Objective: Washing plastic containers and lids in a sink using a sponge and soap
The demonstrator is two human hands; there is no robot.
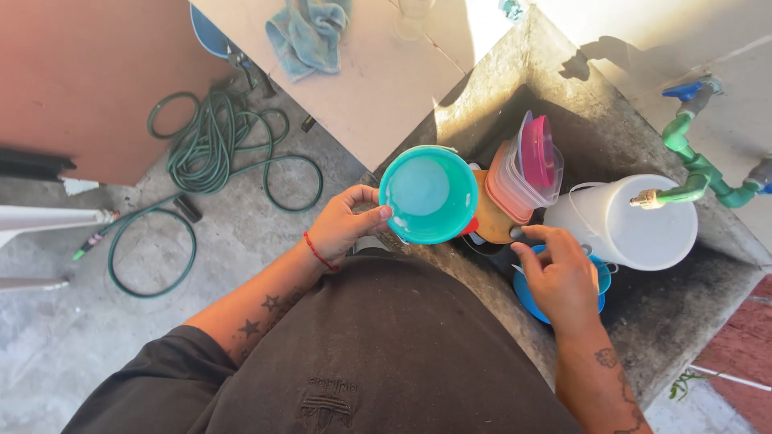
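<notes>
My left hand [344,225] grips the rim of a teal plastic bowl [428,194], held over the near edge of a concrete wash basin [595,120]. My right hand [556,275] reaches down into the basin with fingers bent, touching dishes there; whether it grips one I cannot tell. Under that hand lies a blue bowl [527,296]. Behind stand a brown plate [492,215] and clear plastic containers with pink and orange lids [527,170].
A white bucket [635,225] sits in the basin under a green pipe tap [691,173]. A green hose [217,153] lies coiled on the concrete floor at left. A blue towel [310,32] lies on the tiled counter behind.
</notes>
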